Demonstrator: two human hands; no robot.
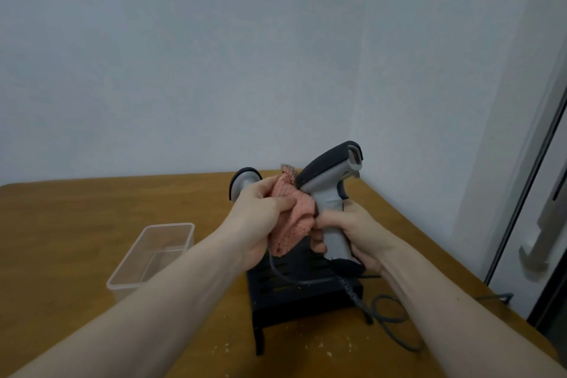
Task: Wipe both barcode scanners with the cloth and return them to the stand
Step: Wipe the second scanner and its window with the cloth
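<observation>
My right hand (352, 233) grips the handle of a grey and black barcode scanner (331, 181), held upright above the black stand (294, 288), its window facing right. My left hand (260, 215) holds a pink cloth (291, 218) bunched against the back of the scanner's handle. Behind my left hand, the head of a second scanner (245, 178) shows on the stand; most of it is hidden. A dark cable (383, 313) runs from the held scanner's base down over the stand and onto the table.
A clear plastic container (153, 255) sits on the wooden table (76, 224) left of the stand. The wall is close behind, and the table's right edge runs beside a door with a metal handle (537, 252). Pale crumbs speckle the near table.
</observation>
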